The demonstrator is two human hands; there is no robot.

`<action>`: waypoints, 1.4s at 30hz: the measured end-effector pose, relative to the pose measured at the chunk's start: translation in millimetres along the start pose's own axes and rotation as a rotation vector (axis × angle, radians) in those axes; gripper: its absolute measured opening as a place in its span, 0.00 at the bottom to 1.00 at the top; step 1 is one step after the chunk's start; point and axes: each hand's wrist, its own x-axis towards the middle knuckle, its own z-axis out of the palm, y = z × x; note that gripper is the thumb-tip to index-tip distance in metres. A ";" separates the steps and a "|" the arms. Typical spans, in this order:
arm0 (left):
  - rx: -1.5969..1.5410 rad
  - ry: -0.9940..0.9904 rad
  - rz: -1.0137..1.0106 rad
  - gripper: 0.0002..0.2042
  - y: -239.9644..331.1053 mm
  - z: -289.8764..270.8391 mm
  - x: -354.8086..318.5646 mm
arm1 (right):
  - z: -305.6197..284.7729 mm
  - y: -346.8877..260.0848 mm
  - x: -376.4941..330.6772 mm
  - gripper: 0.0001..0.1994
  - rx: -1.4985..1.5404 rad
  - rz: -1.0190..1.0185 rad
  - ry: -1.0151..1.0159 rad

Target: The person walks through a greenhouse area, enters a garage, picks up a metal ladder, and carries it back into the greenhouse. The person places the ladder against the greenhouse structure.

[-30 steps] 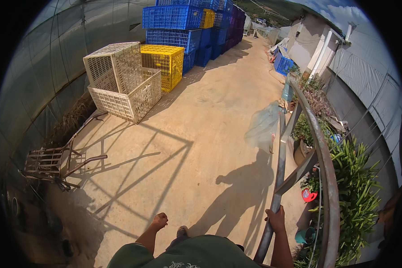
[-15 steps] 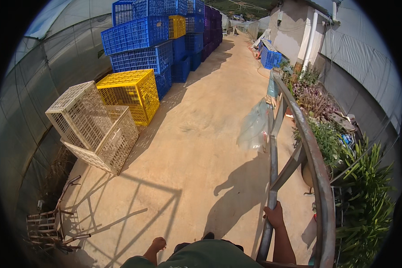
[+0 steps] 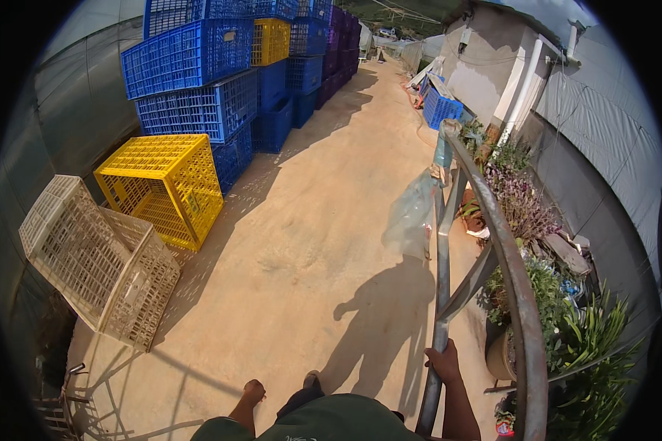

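Note:
My right hand (image 3: pixel 443 363) is closed around a lower tube of the grey metal rail frame (image 3: pixel 520 294), which rises on my right side. My left hand (image 3: pixel 253 392) hangs low beside my body, its fingers curled with nothing seen in them. A crumpled clear plastic bag (image 3: pixel 408 214) dangles from the frame's far end, below a bluish wrapping (image 3: pixel 442 153) round the metal. One of my shoes (image 3: pixel 311 379) shows ahead of my green shirt.
Cream crates (image 3: pixel 141 287), a yellow crate (image 3: pixel 171 187) and tall stacks of blue crates (image 3: pixel 191 62) line the left side. A rusty metal stand (image 3: pixel 65 411) is at lower left. Potted plants (image 3: pixel 588 345) and a wall edge the right. The concrete path (image 3: pixel 309 220) runs ahead.
I have moved forward along the path; the crates and rusty stand slide nearer and leftward. The frame goes along with me in my right hand. My left hand has swung slightly forward.

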 end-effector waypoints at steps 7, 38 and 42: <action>0.171 -0.074 0.464 0.05 372.7 62.6 95.3 | 26.9 -75.8 207.6 0.19 0.016 0.021 -0.001; 0.119 0.180 0.569 0.07 1259.1 191.7 711.0 | 163.0 -415.3 1261.3 0.21 0.004 0.035 0.020; 0.291 0.274 0.855 0.07 1387.5 204.7 805.8 | 190.2 -421.9 1413.4 0.21 0.014 0.053 0.011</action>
